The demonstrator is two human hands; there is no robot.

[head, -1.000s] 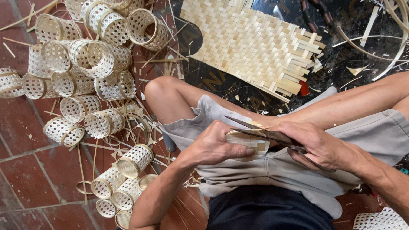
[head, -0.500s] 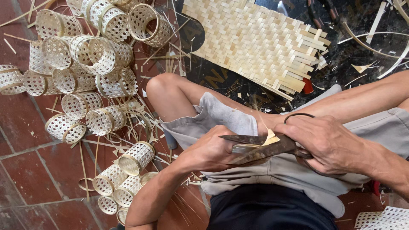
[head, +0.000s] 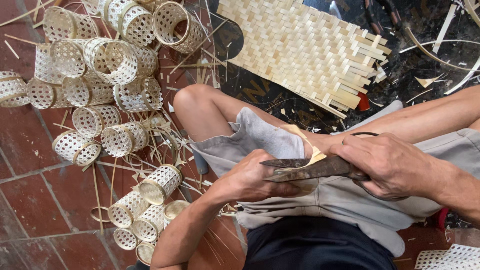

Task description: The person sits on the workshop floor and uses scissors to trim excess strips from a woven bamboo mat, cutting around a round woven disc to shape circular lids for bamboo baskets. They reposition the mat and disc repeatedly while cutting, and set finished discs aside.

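- A red brick floor (head: 30, 185) fills the left of the frame, with a dark mat (head: 425, 60) across the upper right; the person sits here in grey shorts (head: 350, 200), knees pointing to the upper middle.
- Low in the middle, the left hand (head: 255, 177) lies on the lap, its fingers curled round a thin pale strip (head: 305, 142); most of the strip is hidden under the hand and the blades.
- Just to its right, the right hand (head: 392, 165) has its fingers wrapped tight through the handles of dark scissors (head: 305, 169); the blades point left, slightly parted, with the strip between them.
- Lower left, a cluster of small woven baskets (head: 160, 182) lies on the bricks beside the left forearm, among loose slivers.
- Further off, at the upper left, a bigger heap of the same cylinder baskets (head: 110, 60) lies tumbled on its sides.
- Top middle, a flat woven panel (head: 300, 47) rests on the mat, its strip ends ragged towards the right.
- Bent strips and scraps (head: 435, 50) lie at the upper right.
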